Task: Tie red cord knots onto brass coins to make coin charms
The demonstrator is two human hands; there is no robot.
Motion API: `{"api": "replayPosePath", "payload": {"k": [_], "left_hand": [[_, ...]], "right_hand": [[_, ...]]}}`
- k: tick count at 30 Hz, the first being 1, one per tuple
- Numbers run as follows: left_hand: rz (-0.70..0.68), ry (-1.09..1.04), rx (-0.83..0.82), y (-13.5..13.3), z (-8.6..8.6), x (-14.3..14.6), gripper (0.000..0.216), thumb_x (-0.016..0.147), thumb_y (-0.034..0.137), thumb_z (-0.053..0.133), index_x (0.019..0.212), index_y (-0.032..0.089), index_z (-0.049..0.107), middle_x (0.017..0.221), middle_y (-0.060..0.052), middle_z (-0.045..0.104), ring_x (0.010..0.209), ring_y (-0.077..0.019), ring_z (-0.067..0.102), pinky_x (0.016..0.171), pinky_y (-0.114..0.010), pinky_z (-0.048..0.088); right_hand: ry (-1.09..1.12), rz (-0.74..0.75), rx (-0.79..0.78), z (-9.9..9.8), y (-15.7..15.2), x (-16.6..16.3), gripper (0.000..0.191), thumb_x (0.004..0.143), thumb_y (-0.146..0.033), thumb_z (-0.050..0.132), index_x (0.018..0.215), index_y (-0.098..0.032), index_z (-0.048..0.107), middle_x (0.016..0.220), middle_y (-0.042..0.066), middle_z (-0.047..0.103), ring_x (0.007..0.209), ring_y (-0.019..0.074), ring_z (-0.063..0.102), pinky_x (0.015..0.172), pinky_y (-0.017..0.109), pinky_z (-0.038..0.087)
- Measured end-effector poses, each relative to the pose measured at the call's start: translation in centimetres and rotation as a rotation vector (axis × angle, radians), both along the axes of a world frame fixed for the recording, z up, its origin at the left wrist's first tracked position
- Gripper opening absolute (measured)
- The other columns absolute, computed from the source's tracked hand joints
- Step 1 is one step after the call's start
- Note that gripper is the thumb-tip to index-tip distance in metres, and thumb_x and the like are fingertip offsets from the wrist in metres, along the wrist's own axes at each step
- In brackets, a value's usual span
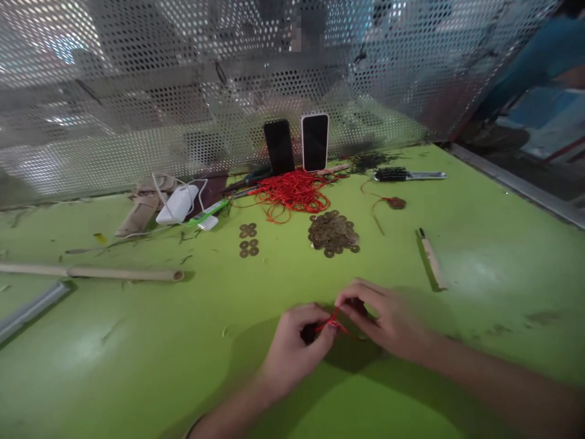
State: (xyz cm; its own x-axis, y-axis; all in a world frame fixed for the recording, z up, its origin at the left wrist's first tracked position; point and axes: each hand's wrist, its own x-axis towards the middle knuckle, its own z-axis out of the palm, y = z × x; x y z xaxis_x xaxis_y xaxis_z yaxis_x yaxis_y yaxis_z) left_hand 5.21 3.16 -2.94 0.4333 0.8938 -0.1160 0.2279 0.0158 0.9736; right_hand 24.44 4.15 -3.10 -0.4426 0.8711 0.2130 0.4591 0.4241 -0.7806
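Observation:
Above the green table, my left hand point(297, 341) pinches a red cord point(333, 322) between thumb and fingers. My right hand point(381, 314) grips a strand of the same cord just to the right, its fingertips drawn together. Whether a coin is held with the cord is hidden by my fingers. Beyond my hands lies a heap of round brass-coloured coins point(333, 233) with holes in them. To its left, several more coins point(248, 239) are laid out in small groups. A tangle of red cords point(292, 190) rests behind the heap.
Two phones point(315, 143) lean against a perforated metal screen point(183, 91). A black-bristled brush point(402, 175), a corded coin bundle point(395, 202) and a wooden-handled tool point(432, 261) lie at right. At left are a bamboo tube point(123, 274), a metal bar point(34, 310) and a white box point(177, 204) with a cable.

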Motion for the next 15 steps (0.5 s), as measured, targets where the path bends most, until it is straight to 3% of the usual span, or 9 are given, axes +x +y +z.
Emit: {"api": "replayPosePath", "payload": {"k": [7, 11, 15], "left_hand": [[-0.012, -0.031, -0.019, 0.16, -0.03, -0.1, 0.019, 0.086, 0.025, 0.056, 0.079, 0.014, 0.07, 0.072, -0.004, 0.062, 0.056, -0.0096, 0.042, 0.051, -0.022, 0.029], [-0.01, -0.033, -0.006, 0.2, 0.17, -0.01, 0.018, 0.085, 0.023, 0.056, 0.079, 0.014, 0.071, 0.068, -0.002, 0.059, 0.056, -0.0092, 0.041, 0.051, -0.022, 0.028], [-0.026, -0.015, -0.024, 0.17, 0.12, -0.1, 0.021, 0.087, 0.028, 0.056, 0.081, 0.014, 0.071, 0.068, -0.003, 0.059, 0.057, -0.0099, 0.042, 0.051, -0.023, 0.028]], "right_hand": [[0.022, 0.025, 0.025, -0.06, 0.13, 0.14, 0.014, 0.093, -0.022, 0.05, 0.104, -0.02, 0.057, 0.08, 0.001, 0.06, 0.065, 0.0107, 0.055, 0.06, 0.022, 0.043], [0.036, 0.094, 0.059, -0.08, 0.19, 0.24, 0.012, 0.093, -0.02, 0.049, 0.098, -0.019, 0.059, 0.083, 0.002, 0.061, 0.068, 0.0098, 0.056, 0.06, 0.021, 0.043], [0.019, 0.065, 0.065, 0.14, 0.21, 0.29, 0.012, 0.094, -0.022, 0.049, 0.095, -0.018, 0.06, 0.082, 0.003, 0.062, 0.068, 0.0105, 0.056, 0.06, 0.022, 0.043]]}}
